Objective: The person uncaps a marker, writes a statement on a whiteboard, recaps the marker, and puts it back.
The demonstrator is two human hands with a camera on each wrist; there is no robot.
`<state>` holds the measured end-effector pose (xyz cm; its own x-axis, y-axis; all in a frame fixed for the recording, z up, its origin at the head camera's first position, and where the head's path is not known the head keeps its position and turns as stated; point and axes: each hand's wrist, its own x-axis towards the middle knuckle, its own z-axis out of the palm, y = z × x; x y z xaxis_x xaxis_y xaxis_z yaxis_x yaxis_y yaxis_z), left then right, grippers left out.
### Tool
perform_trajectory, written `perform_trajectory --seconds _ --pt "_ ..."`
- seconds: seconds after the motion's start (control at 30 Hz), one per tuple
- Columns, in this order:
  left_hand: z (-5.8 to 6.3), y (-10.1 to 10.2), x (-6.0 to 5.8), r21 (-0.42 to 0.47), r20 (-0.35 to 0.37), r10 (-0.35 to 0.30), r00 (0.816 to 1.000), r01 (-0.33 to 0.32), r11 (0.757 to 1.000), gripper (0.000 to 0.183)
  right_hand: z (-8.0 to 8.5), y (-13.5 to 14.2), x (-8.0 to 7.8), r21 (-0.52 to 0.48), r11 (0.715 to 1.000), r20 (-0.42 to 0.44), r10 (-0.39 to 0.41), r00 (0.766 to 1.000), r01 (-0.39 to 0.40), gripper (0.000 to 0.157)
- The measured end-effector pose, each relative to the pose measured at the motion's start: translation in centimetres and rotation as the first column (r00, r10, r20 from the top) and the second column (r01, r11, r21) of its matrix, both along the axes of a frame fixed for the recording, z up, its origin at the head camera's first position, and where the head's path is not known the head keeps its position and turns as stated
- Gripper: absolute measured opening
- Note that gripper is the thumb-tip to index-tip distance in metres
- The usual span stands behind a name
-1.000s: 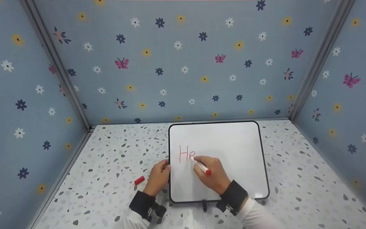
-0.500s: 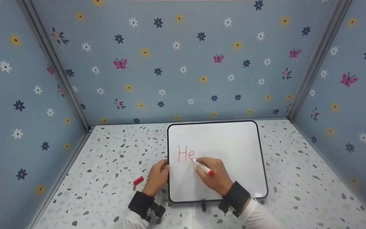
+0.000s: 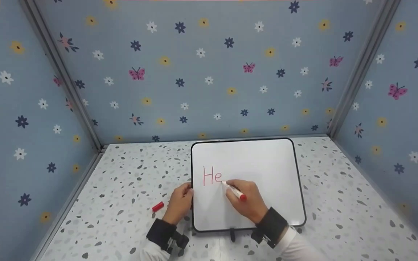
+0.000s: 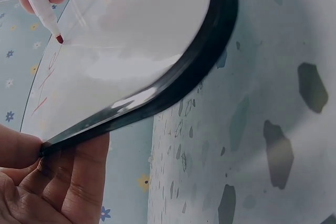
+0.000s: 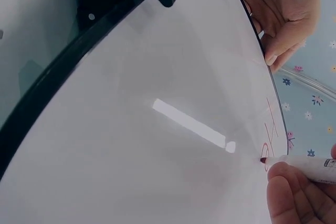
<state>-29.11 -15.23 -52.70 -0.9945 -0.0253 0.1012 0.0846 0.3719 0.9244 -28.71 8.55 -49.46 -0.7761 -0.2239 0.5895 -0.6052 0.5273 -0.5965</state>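
A whiteboard (image 3: pixel 263 163) with a black rim lies tilted on the table, red letters "He" (image 3: pixel 212 175) on its left part. My right hand (image 3: pixel 247 199) pinches a white marker with a red end (image 3: pixel 236 192). In the right wrist view, the marker's red tip (image 5: pixel 264 160) is right at the end of the "e". My left hand (image 3: pixel 180 201) grips the board's left edge. In the left wrist view, its thumb (image 4: pixel 18 148) lies on the writing side and the fingers (image 4: pixel 86 177) behind the rim.
A red marker cap (image 3: pixel 158 206) lies on the speckled table (image 3: pixel 129 181), left of my left hand. A black clip-like piece (image 3: pixel 232 234) sits at the board's lower edge. Flower-patterned panels (image 3: pixel 209 72) stand behind and at both sides.
The marker has moved a little to the right with my right hand, finishing the tail of the red "e". My left hand stays on the board's edge.
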Motion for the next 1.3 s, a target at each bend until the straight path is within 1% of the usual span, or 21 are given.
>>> perform_trajectory --seconds 0.23,0.33,0.43,0.57,0.7,0.83,1.0,1.13,1.3 --pt "0.0 0.0 0.0 -0.007 0.012 0.007 1.0 -0.007 1.0 0.037 0.0 0.1 0.0 0.01 1.0 -0.023 -0.004 1.0 0.005 0.018" --pt "0.0 0.0 0.0 -0.012 0.0 0.004 1.0 -0.004 1.0 0.037 0.0 0.4 -0.1 0.006 1.0 -0.045 -0.015 0.999 0.015 0.018" --pt "0.1 0.0 0.1 -0.016 -0.008 0.003 1.0 -0.003 1.0 0.037 0.2 0.6 -0.4 -0.004 0.999 -0.065 -0.036 0.997 0.036 0.018" --pt "0.1 0.0 0.1 -0.018 -0.007 0.006 1.0 -0.006 1.0 0.037 0.7 0.9 -0.9 -0.016 0.998 -0.066 -0.056 0.996 0.055 0.02" --pt "0.1 0.0 0.1 -0.025 -0.014 0.002 1.0 -0.003 1.0 0.037 1.2 0.9 -1.5 -0.024 0.999 -0.057 -0.049 0.997 0.048 0.022" --pt "0.1 0.0 0.1 -0.013 -0.016 -0.003 1.0 0.003 1.0 0.038 1.5 0.8 -2.0 -0.02 0.999 -0.074 -0.034 0.997 0.033 0.023" --pt "0.1 0.0 0.1 -0.002 -0.012 -0.003 1.0 0.003 1.0 0.038 1.8 0.6 -2.4 -0.002 0.999 -0.09 -0.034 0.995 0.034 0.023" --pt "0.1 0.1 0.1 -0.007 0.009 0.008 1.0 -0.008 1.0 0.038 1.9 0.4 -2.6 0.0 1.0 -0.073 -0.027 0.997 0.027 0.023" --pt "0.1 0.1 0.1 -0.014 0.005 0.011 1.0 -0.011 1.0 0.038 1.9 0.2 -2.6 0.0 1.0 -0.06 -0.024 0.998 0.024 0.024"
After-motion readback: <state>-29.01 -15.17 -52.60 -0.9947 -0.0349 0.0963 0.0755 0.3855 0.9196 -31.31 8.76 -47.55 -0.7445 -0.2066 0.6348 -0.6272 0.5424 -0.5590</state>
